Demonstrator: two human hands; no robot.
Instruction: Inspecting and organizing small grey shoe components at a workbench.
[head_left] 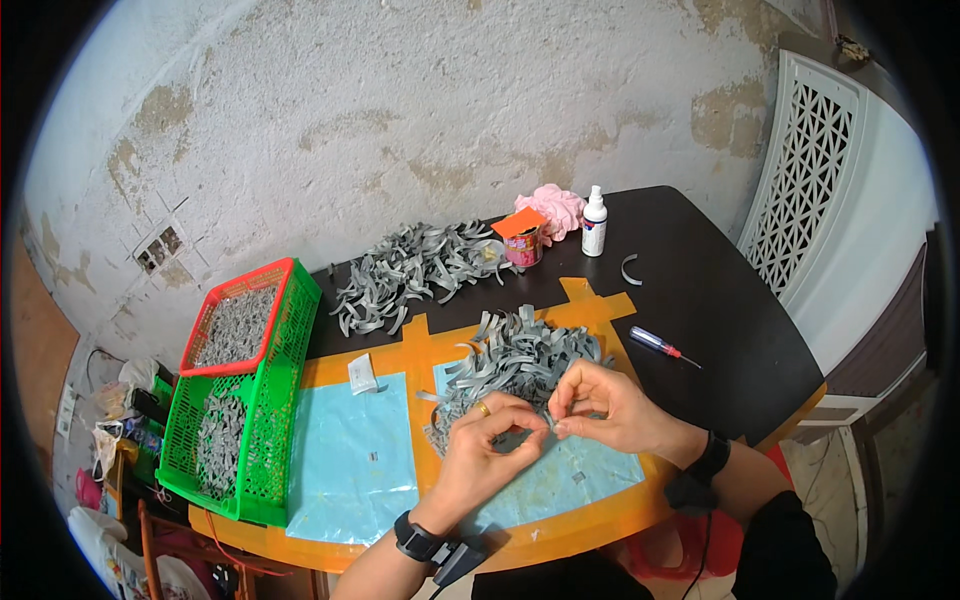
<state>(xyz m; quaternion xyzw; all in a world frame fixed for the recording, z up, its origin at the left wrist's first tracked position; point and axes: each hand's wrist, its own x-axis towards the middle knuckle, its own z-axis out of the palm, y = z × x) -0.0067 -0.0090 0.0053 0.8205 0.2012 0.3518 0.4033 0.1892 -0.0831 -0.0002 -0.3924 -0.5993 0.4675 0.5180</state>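
Observation:
My left hand point(490, 448), with a ring on one finger, is closed in a pinch over the front of the table. Close beside it, my right hand point(605, 405) also pinches with thumb and fingertips. The fingertips of both hands nearly meet, and whatever small thing lies between them is too small to make out. Just behind the hands lies a heap of curved grey strips point(520, 355). Under them is a light blue sheet point(540, 500), bordered by orange tape point(425, 440).
A larger pile of grey strips point(420, 270) lies at the back. Nearby stand a can point(522, 248), pink cloth point(553, 212) and white spray bottle point(594, 225). A screwdriver point(655, 342) lies right. Left, a red basket point(290, 270) rests on a green basket point(265, 490); both hold small grey pieces.

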